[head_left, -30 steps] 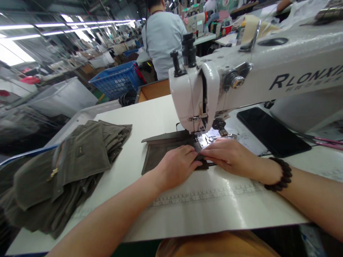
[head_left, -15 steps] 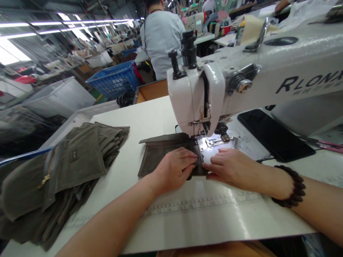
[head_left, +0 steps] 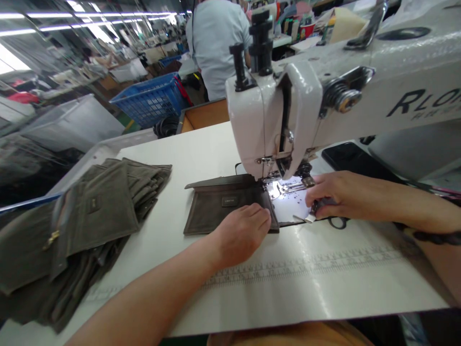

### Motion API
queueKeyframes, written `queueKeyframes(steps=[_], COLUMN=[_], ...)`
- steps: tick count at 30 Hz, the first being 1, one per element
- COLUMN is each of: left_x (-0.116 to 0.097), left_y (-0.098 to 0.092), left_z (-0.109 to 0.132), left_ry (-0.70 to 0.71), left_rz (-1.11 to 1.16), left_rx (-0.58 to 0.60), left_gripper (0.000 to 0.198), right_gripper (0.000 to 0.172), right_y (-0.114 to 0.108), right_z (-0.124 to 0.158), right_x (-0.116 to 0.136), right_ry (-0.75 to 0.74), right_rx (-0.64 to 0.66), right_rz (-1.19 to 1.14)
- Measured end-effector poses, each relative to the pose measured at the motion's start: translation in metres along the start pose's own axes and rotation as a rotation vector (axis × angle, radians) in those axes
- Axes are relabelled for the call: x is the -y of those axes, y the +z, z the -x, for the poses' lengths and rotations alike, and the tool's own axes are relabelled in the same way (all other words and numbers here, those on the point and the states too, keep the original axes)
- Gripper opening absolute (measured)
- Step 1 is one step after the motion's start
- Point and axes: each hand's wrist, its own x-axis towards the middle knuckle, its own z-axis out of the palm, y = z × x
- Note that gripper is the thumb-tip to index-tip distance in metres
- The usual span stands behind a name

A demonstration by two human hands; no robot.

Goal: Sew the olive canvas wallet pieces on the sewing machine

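Observation:
A flat brown fabric pouch (head_left: 209, 213) with a small label and a raised flap lies on the table, its right top corner at the sewing machine's (head_left: 268, 129) needle area. My left hand (head_left: 245, 230) is closed on the pouch's lower right part, fingers bent and pressed together. To the right of the pouch, my right hand (head_left: 329, 192) is closed around a pair of thread snips (head_left: 310, 217). Their short metal blades point left over the lit machine bed, and a black finger ring shows below the hand. The palm hides the rest.
A pile of similar brown fabric pieces (head_left: 108, 206) lies at the left. A black phone (head_left: 356, 161) rests behind my right hand. A printed ruler (head_left: 266, 271) runs along the front of the white table (head_left: 201, 144). Beyond stand a blue crate (head_left: 151, 98) and a person (head_left: 221, 48) facing away.
My right hand has left the pouch's edge, moved right and taken hold of the thread snips. My left hand stays on the pouch, slightly lower, so the label now shows. The view has shifted slightly.

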Motion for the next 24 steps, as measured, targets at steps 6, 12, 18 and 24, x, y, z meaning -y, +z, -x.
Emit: queueKeyframes(steps=[6, 12, 18, 24], left_x=[0.001, 0.002, 0.002, 0.003], left_y=[-0.003, -0.004, -0.003, 0.001], left_z=[0.000, -0.001, 0.001, 0.005], left_ry=[-0.039, -0.039, -0.058, -0.061], left_rz=[0.054, 0.086, 0.111, 0.158], left_rx=[-0.034, -0.039, -0.115, -0.213], left_gripper=[0.017, 0.017, 0.018, 0.020], right_gripper=[0.011, 0.013, 0.020, 0.020], right_y=[0.022, 0.041, 0.039, 0.044], right_z=[-0.019, -0.037, -0.022, -0.016], right_x=[0.020, 0.031, 0.033, 0.041], right_ry=[0.131, 0.294, -0.172, -0.303], right_rx=[-0.226, -0.384, -0.217, -0.270], right_rz=[0.333, 0.552, 0.473, 0.465])
